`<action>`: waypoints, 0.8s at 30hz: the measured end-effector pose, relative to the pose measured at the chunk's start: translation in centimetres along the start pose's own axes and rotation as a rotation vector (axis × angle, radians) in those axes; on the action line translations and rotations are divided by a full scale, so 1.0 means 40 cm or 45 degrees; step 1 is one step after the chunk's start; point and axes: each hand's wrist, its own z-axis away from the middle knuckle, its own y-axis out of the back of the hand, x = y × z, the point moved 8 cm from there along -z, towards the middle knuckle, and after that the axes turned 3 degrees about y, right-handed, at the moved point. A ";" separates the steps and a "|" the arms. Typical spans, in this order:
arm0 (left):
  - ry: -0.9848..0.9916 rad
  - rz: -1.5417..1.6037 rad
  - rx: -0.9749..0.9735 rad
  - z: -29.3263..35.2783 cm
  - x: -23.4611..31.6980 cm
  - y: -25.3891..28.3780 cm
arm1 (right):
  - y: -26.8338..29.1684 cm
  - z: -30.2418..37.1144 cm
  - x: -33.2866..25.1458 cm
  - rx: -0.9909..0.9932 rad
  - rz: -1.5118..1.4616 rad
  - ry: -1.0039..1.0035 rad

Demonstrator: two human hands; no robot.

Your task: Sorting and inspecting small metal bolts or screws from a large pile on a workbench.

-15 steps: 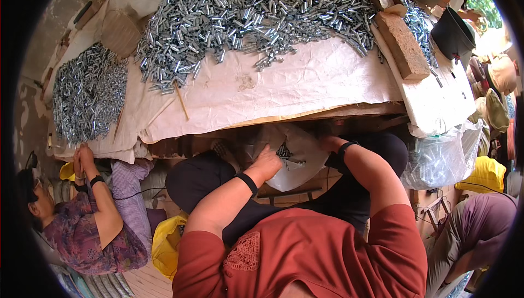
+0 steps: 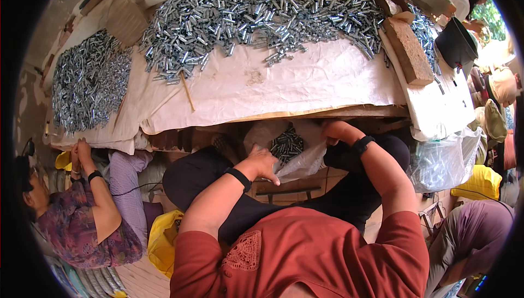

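Below the table's front edge, between my knees, a whitish plastic bag (image 2: 305, 161) stands with its mouth spread wide. Small dark metal pieces (image 2: 287, 146) show inside it. My left hand (image 2: 261, 164) lies against the bag's left side, thumb and fingers apart, with nothing visible in its grasp. At the bag's upper right, my right hand (image 2: 338, 130) has its fingers closed on the rim, and the plastic stretches from there. The fingertips of that hand are partly hidden.
A big heap of shiny metal pieces (image 2: 262, 11) covers the back of the cloth-covered table (image 2: 327, 79). A brick (image 2: 408, 52) and a black bucket (image 2: 456, 44) are at right. Another person (image 2: 90, 216) sits at left. A filled clear bag (image 2: 439, 161) hangs at right.
The bag's mouth has opened wider, showing more metal pieces. My left hand's fingers have spread from a closed pose. My right hand has come up into fuller view.
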 end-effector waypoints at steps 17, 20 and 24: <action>-0.050 -0.259 0.496 0.169 -0.017 0.218 | 0.010 0.141 -0.080 0.051 -0.095 0.047; -0.091 -0.237 0.301 0.103 0.009 0.159 | -0.114 0.031 0.033 -0.355 1.033 0.355; -0.125 -0.169 0.299 0.128 0.017 0.138 | -0.102 0.189 -0.172 -0.050 1.045 0.236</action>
